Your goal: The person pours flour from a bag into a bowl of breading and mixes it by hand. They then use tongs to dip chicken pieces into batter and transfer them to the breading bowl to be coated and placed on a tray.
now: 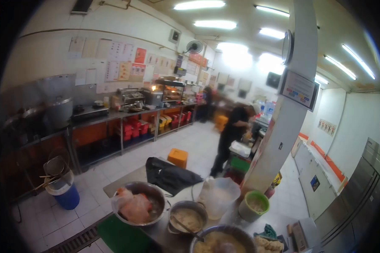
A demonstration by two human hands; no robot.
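Note:
Neither of my hands can be made out. Nearest to me, at the bottom edge, is a large metal bowl (pixel 211 242) of yellowish mixture, with a blurred pinkish shape in it that I cannot identify. A smaller metal pot (pixel 188 216) behind it holds a pale mixture and a long-handled utensil. To the left, a wide metal bowl (pixel 156 195) contains something pinkish in clear plastic. A translucent container (pixel 219 196) and a green-rimmed bucket (pixel 254 205) stand on the right side of the metal table (pixel 160 236).
A black bag (pixel 169 175) lies beyond the bowls, near an orange stool (pixel 177 157). A blue bin (pixel 67 198) stands on the floor at left. One person (pixel 232 130) works beside the pillar (pixel 280 114); another (pixel 207 103) is farther back. Steel refrigerators (pixel 354 198) are at right.

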